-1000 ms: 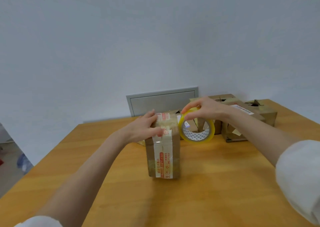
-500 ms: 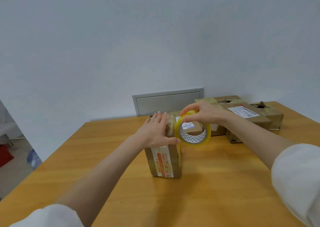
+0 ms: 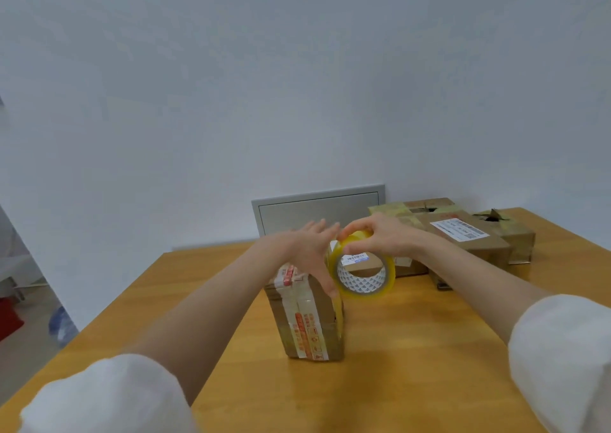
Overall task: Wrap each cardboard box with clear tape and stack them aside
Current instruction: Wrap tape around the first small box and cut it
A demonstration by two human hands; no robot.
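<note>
A cardboard box (image 3: 309, 323) with red-printed tape down its front stands upright in the middle of the wooden table (image 3: 396, 366). My left hand (image 3: 309, 250) lies flat on the box's top, fingers spread, thumb down its right edge. My right hand (image 3: 383, 237) grips a yellowish roll of clear tape (image 3: 362, 272) from above, held just right of the box's upper corner and close against my left hand. Whether a tape strip runs from the roll to the box is not visible.
Several more cardboard boxes sit at the back right: one with a white shipping label (image 3: 463, 237), one behind it (image 3: 420, 206), and a smaller one with torn top (image 3: 509, 237). A grey panel (image 3: 317, 207) leans on the wall. The table's left edge drops to the floor.
My left hand slid from gripping the box's top front to lying flat on top. The tape roll moved closer to the box's right upper corner. The view tilted slightly.
</note>
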